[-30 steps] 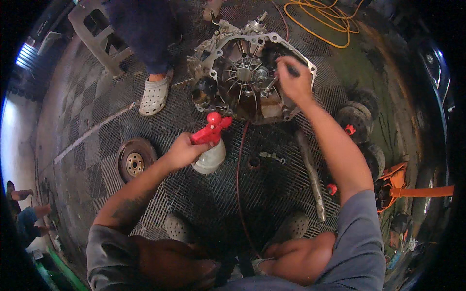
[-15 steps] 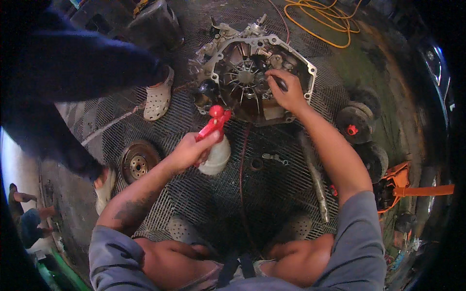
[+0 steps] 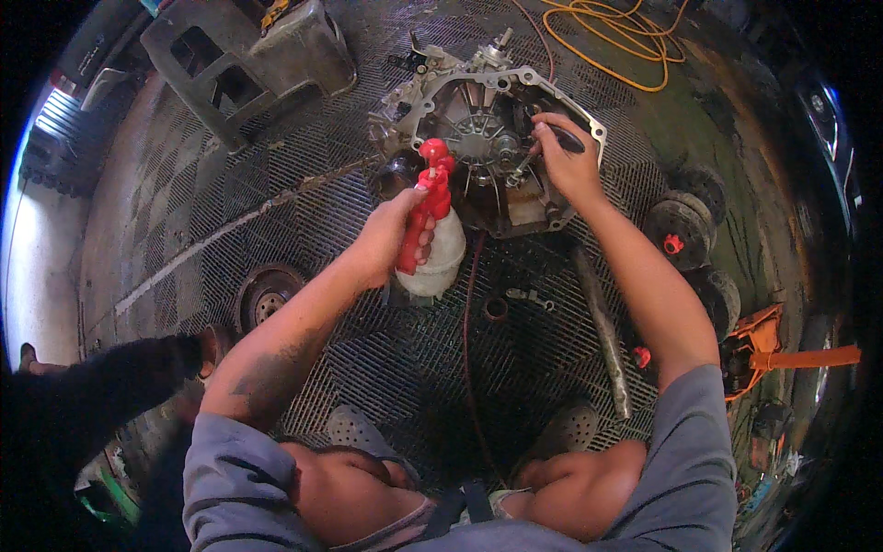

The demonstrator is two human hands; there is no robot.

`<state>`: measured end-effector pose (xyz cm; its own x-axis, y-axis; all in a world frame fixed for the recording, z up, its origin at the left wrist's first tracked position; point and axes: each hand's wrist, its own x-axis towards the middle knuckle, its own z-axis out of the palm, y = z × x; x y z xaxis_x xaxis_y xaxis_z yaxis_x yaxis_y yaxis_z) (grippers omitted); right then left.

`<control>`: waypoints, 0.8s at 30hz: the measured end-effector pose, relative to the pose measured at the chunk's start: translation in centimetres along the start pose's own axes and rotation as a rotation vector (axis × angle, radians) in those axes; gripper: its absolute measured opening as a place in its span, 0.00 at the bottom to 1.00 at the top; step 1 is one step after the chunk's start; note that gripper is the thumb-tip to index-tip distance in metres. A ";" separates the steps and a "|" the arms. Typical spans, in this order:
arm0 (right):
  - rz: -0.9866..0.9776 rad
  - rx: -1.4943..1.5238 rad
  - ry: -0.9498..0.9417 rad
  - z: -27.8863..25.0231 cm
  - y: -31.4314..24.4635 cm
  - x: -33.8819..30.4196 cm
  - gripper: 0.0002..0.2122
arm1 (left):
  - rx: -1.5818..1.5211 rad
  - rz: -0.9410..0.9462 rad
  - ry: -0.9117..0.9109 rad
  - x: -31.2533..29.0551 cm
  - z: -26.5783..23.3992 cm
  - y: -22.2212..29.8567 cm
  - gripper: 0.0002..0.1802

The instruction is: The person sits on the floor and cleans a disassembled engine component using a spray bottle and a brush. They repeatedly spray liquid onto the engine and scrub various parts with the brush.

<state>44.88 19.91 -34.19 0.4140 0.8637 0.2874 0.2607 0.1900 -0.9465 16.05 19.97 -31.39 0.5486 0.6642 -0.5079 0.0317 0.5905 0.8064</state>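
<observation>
My left hand (image 3: pixel 391 235) is closed around a spray bottle (image 3: pixel 441 258) with a red trigger head and a cloudy white body. The bottle stands upright in my grip, its red head at the near left edge of an open gearbox housing (image 3: pixel 474 147). The metal housing lies on the floor, its ribbed, oily inside facing up. At its right side, my right hand (image 3: pixel 575 167) reaches over the rim with fingers pinched together. Something dark shows within those fingers, but its kind is hard to make out.
A flywheel-like disc (image 3: pixel 267 299) lies left on the ribbed mat. A metal bar (image 3: pixel 602 336), a small ring (image 3: pixel 496 308) and round dark weights (image 3: pixel 679 230) lie nearby. An orange jack-like tool (image 3: pixel 759 354), grey stool (image 3: pixel 248 69), yellow hose (image 3: pixel 616 46) and another person's leg (image 3: pixel 120 386) surround.
The spray bottle in my left hand has moved up and right, closer to the housing. My right hand has shifted slightly right. The other person has stepped back toward the lower left, uncovering the stool.
</observation>
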 end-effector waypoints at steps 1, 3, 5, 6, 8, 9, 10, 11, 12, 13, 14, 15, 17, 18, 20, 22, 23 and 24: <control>-0.023 0.001 -0.014 0.0 -0.1 -0.1 0.07 | -0.012 -0.013 -0.013 0.2 -0.1 0.1 0.24; -0.100 -0.104 -0.062 0.0 -0.2 -0.3 0.08 | -0.037 -0.019 -0.046 0.4 -0.2 0.1 0.24; -0.158 -0.134 -0.088 0.1 -0.3 -0.5 0.09 | -0.030 0.018 -0.006 0.3 -0.3 0.1 0.23; -0.168 -0.119 -0.083 0.1 -0.4 -0.5 0.08 | -0.025 0.032 0.003 0.2 -0.3 0.0 0.23; -0.135 -0.090 -0.083 0.3 -0.6 -0.5 0.08 | -0.052 0.023 -0.011 -0.1 -0.5 0.1 0.23; -0.095 -0.075 -0.087 0.4 -0.7 -0.5 0.08 | -0.062 0.012 0.002 -0.3 -0.6 0.2 0.23; -0.051 -0.052 -0.097 0.5 -0.7 -0.5 0.08 | -0.061 0.002 -0.023 -0.3 -0.5 0.2 0.23; -0.045 -0.080 -0.093 0.6 -0.7 -0.5 0.08 | -0.060 -0.012 -0.022 -0.3 -0.5 0.3 0.23; -0.035 -0.103 -0.097 0.7 -0.6 -0.5 0.08 | -0.058 -0.021 -0.024 -0.3 -0.5 0.3 0.23; -0.079 -0.102 -0.099 0.9 -0.5 -0.4 0.09 | -0.028 -0.013 -0.009 -0.3 -0.4 0.4 0.24; -0.153 -0.207 -0.101 1.1 -0.3 -0.4 0.09 | 0.001 0.000 0.002 -0.3 -0.4 0.4 0.25; -0.281 -0.288 -0.098 1.3 0.0 -0.3 0.09 | 0.031 0.012 0.000 -0.3 -0.4 0.3 0.26; -0.398 -0.378 -0.137 1.6 0.7 0.0 0.10 | 0.049 -0.001 0.033 -0.5 -0.5 0.2 0.30; -0.383 -0.387 -0.178 1.8 1.0 0.2 0.10 | 0.055 0.005 0.039 -0.7 -0.7 0.1 0.31; -0.208 -0.313 -0.163 2.2 1.4 0.7 0.10 | 0.185 0.012 0.025 -1.3 -1.2 -0.2 0.32; 0.062 -0.141 -0.028 2.6 1.7 1.1 0.11 | 0.356 0.029 0.022 -1.9 -1.8 -0.8 0.31; 0.065 -0.184 -0.069 2.8 1.8 1.3 0.11 | 0.464 0.038 0.032 -2.1 -2.2 -1.1 0.30; 0.022 -0.220 -0.080 2.9 1.8 1.5 0.12 | 0.571 0.048 0.041 -2.3 -2.6 -1.4 0.28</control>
<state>43.44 22.86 -35.87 0.3535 0.9023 0.2467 0.4397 0.0725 -0.8952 12.59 18.82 -32.13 0.5278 0.7083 -0.4688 0.4605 0.2252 0.8586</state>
